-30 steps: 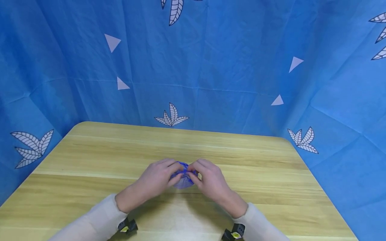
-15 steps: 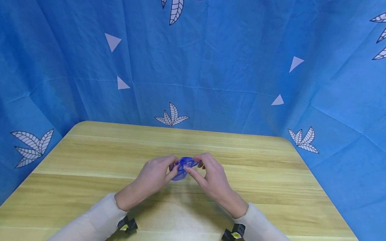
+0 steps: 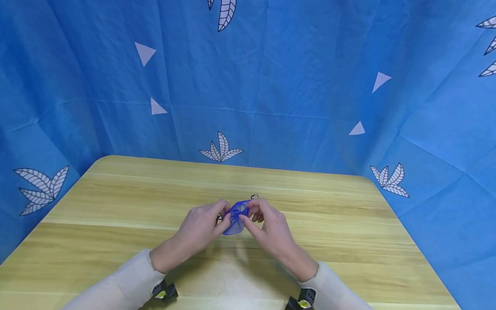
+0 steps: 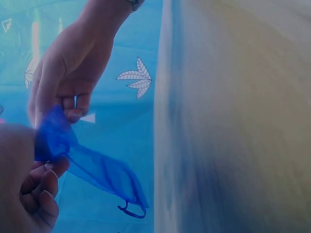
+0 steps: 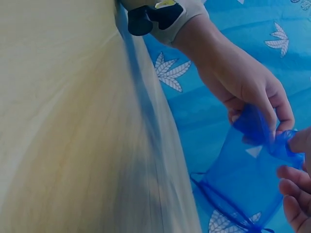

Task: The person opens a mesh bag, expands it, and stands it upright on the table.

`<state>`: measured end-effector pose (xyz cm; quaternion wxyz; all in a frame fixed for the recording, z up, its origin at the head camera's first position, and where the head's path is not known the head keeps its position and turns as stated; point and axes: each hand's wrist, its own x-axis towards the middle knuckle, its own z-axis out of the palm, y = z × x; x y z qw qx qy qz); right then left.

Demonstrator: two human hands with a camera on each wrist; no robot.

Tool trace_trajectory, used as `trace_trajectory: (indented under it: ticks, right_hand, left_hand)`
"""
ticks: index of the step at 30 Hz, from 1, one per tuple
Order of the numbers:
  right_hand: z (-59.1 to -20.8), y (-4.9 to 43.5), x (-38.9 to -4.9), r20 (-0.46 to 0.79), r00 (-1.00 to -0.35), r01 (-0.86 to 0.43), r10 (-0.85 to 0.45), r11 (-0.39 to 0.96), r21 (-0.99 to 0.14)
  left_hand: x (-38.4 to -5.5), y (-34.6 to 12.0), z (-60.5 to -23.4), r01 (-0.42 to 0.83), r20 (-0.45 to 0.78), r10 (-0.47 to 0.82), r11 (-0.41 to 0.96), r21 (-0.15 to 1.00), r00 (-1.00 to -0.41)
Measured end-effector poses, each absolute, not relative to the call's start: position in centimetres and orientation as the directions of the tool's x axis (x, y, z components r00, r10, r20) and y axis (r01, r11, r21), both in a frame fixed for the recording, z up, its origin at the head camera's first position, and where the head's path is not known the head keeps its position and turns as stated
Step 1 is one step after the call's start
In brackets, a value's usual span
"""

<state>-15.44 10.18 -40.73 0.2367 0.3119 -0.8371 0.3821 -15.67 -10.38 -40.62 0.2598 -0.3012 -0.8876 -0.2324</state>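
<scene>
Pouch (image 3: 234,226), sheer blue, low centre of the head view, pinched in left grip (image 3: 201,224) and right grip (image 3: 273,232). Seemingly at unfolding or opening; next, probably calls for easing it outward.

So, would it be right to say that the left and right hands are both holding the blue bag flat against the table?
Not quite: the blue bag is held up off the table, as the left wrist view shows, with curtain visible between them. The left hand and right hand do both hold it.
</scene>
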Motion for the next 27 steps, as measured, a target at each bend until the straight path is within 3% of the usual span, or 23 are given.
trace_trajectory:
  ticks: [7, 12, 19, 27]
  right_hand:
    - [-40.64, 10.07, -15.38, 0.628, -0.697, -0.699, -0.345, 0.522, -0.489]
    - [-40.41, 10.13, -15.33, 0.580, -0.700, -0.708, -0.417, 0.512, -0.486]
    - [-40.36, 10.26, -15.40, 0.575, -0.706, -0.698, -0.414, 0.546, -0.464]
    - [-40.68, 10.83, -15.98, 0.713, -0.587, -0.723, -0.384, 0.644, -0.248]
  left_hand:
    - [-15.61, -10.37, -40.49, 0.640, 0.531, 0.434, 0.708, 0.298, -0.727]
    - [-15.67, -10.37, -40.31, 0.620, 0.491, 0.430, 0.708, 0.338, -0.758]
    - [-15.77, -10.33, -40.50, 0.686, 0.500, 0.498, 0.654, 0.320, -0.708]
    - [-15.41, -10.21, -40.38, 0.696, 0.465, 0.531, 0.635, 0.336, -0.708]
